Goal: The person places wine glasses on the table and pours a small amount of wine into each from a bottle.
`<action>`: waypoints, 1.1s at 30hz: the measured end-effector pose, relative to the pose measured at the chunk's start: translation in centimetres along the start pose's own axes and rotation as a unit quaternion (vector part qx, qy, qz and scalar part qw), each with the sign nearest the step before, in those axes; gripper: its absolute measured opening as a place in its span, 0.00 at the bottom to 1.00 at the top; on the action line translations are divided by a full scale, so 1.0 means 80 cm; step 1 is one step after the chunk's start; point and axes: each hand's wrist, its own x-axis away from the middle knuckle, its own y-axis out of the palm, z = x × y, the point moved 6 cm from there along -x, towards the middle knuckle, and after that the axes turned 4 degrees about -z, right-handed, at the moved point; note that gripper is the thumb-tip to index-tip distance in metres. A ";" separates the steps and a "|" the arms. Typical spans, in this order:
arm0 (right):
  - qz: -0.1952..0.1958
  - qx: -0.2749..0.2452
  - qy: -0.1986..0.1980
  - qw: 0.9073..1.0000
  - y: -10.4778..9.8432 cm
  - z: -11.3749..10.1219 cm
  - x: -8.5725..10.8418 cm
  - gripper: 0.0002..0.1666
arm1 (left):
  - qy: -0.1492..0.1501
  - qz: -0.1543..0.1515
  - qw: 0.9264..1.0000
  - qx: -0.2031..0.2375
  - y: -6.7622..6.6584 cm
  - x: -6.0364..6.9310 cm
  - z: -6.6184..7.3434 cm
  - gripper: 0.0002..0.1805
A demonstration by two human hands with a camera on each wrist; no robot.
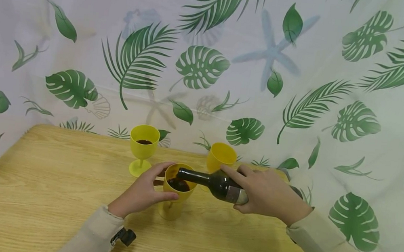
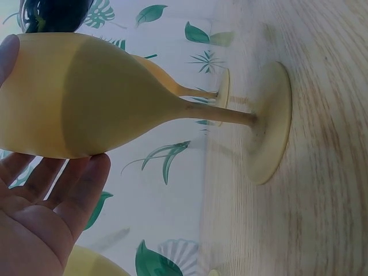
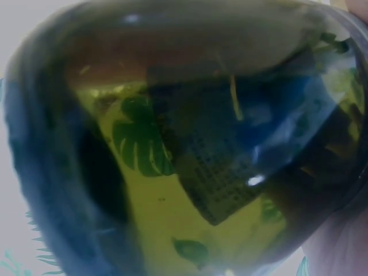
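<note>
My left hand (image 1: 143, 192) holds the bowl of a yellow goblet (image 2: 109, 95), thumb on the near side and fingers on the far side. The goblet stands upright, its round foot on the table, with dark liquid (image 1: 179, 184) inside. Gripped round its body by my right hand (image 1: 268, 192), a dark glass wine bottle (image 1: 220, 185) lies almost level, its mouth just inside the goblet's rim. In the right wrist view the bottle's see-through greenish glass (image 3: 155, 195) and its label fill most of the picture. The liquid leaving the mouth cannot be made out clearly.
A second goblet (image 1: 143, 149), brighter yellow and with dark liquid in it, stands at the back left. Behind the bottle is an orange-yellow goblet (image 1: 221, 156), partly hidden. The wooden table (image 1: 53, 193) ends at a leaf-patterned curtain (image 1: 196, 105).
</note>
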 end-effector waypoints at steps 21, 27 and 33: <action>-0.002 0.004 0.002 1.000 -0.006 -0.003 0.001 0.60 | -0.001 0.002 1.000 -0.002 0.001 0.000 -0.001 0.46; 0.000 -0.005 0.002 1.000 -0.005 -0.001 0.001 0.60 | 0.005 0.002 1.000 0.002 0.001 0.001 0.000 0.47; -0.001 -0.012 0.003 1.000 -0.003 -0.001 0.000 0.61 | 0.005 0.001 1.000 0.004 0.001 0.000 0.001 0.46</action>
